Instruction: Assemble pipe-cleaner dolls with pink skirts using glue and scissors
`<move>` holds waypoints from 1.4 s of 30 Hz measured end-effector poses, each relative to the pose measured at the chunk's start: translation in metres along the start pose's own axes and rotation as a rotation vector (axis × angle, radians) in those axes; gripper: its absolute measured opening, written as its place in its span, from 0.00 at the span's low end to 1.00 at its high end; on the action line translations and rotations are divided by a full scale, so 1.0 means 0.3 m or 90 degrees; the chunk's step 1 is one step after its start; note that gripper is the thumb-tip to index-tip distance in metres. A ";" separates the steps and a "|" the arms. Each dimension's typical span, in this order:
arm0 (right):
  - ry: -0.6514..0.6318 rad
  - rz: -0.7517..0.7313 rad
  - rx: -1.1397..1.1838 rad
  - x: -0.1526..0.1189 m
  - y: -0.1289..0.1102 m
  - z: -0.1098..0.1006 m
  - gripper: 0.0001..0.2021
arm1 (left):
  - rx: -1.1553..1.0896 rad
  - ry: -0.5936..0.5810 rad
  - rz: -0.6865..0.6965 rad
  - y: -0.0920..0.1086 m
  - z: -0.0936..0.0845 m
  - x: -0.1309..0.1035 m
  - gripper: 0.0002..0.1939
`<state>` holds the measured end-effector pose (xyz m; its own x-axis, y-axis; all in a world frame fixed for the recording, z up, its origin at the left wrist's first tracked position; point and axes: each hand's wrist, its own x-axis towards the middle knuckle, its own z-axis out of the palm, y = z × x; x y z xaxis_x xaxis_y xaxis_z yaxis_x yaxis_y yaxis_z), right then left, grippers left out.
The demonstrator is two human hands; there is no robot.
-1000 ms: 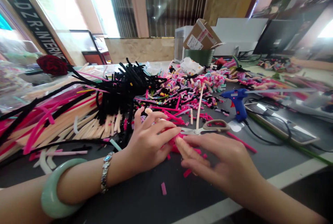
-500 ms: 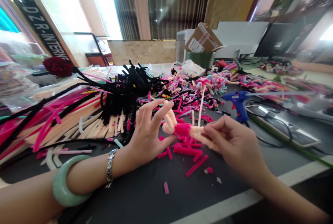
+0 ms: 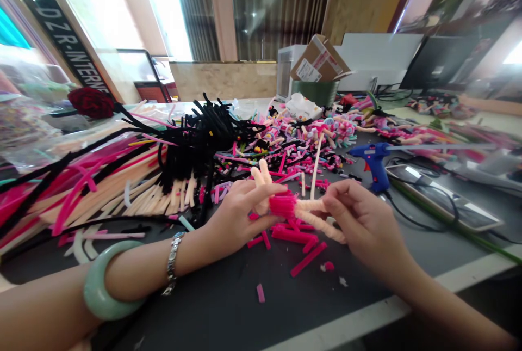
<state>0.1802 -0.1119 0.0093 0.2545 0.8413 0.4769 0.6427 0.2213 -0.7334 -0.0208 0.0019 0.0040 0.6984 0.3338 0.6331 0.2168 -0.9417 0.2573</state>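
Left hand (image 3: 235,212) and right hand (image 3: 362,217) pinch a fuzzy figure (image 3: 280,208).
Its pink middle (image 3: 286,204) looks wrapped, the cream limbs (image 3: 320,224) joined.

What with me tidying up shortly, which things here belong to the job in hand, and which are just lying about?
Likely part of the job:
pink-and-cream figure, held by left hand and right hand
loose pink pieces, matching its middle
cream strips, matching its limbs
blue glue gun, close by

Probably just lying about:
dark red rose
cardboard box
monitor
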 end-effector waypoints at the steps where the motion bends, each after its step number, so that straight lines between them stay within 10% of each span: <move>1: 0.003 0.012 0.019 0.000 -0.001 0.000 0.09 | -0.002 -0.003 0.013 0.002 -0.001 -0.001 0.16; 16: 0.170 -0.010 0.062 -0.007 0.003 -0.006 0.06 | 0.041 -0.019 0.033 0.005 0.000 -0.012 0.14; 24: 0.004 -0.392 -0.256 -0.022 -0.001 0.015 0.17 | 0.089 -0.047 0.124 0.012 -0.004 -0.017 0.14; 42: -0.019 -0.497 -0.276 -0.034 0.003 0.037 0.10 | 0.101 -0.056 0.167 0.031 -0.012 -0.013 0.12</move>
<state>0.1702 -0.1149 -0.0015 -0.3856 0.5427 0.7462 0.8430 0.5359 0.0458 -0.0241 -0.0080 0.0065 0.7989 0.0808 0.5960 0.1212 -0.9922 -0.0279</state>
